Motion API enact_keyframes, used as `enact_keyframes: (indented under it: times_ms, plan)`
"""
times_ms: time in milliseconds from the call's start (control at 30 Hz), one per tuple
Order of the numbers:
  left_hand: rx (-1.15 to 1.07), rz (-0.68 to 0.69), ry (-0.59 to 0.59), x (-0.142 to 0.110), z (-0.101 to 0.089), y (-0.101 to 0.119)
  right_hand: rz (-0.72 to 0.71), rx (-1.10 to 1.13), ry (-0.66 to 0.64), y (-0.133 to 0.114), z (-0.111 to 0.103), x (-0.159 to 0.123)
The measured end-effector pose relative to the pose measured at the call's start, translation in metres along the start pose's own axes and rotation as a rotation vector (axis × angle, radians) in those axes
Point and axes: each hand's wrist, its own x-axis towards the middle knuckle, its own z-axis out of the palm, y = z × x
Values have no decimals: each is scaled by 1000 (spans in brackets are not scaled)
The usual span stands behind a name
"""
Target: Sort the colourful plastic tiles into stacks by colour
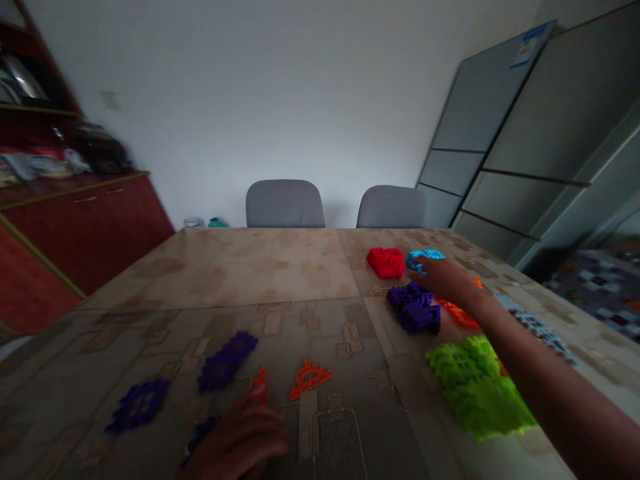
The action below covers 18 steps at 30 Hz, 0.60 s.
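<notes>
Patterned table [270, 267], two grey chairs [285, 203] at its far edge, pale wall [300, 100] behind, red cabinet [95, 220] left. Our right hand [440, 275] is at the light blue pieces [426, 254] near the far right corner, fingers bent, can't tell if pinching. Our left hand [245, 430], near edge, fingers close together, orange piece [260, 381] at the tips, grip blurred. Red pieces [386, 263] just left of the blue, green stack [475, 383] nearer us

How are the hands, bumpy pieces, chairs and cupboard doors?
Left hand: at an orange piece
Right hand: at light-blue pieces
Red pieces: heaped
Green pieces: stacked
Purple pieces near red: heaped
Left purple pieces: lying flat
Orange triangle: flat, alone
Chairs: upright
Red cupboard doors: shut
</notes>
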Motion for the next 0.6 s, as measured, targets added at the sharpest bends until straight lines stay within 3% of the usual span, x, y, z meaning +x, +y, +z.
enact_keyframes:
  times_ms: [133, 233, 300, 367, 467, 600]
  plan:
    - [59, -270, 38, 9, -44, -18, -200, 95, 55, -27, -8, -52]
    - [119, -508, 14, 7, -87, -51, -476, 321, 73, -54, 8, -108]
    - [154, -609, -18, 0, -105, -70, -651, 432, 14, -74, 28, -142]
    - [160, -643, -46, -8, -108, -83, -751, 494, -66, -95, 51, -167]
    - [145, -643, -96, -15, -89, -89, -804, 482, -321, -124, 83, -185]
    - [140, -617, -132, -7, -63, -87, -764, 527, -409, -150, 98, -189]
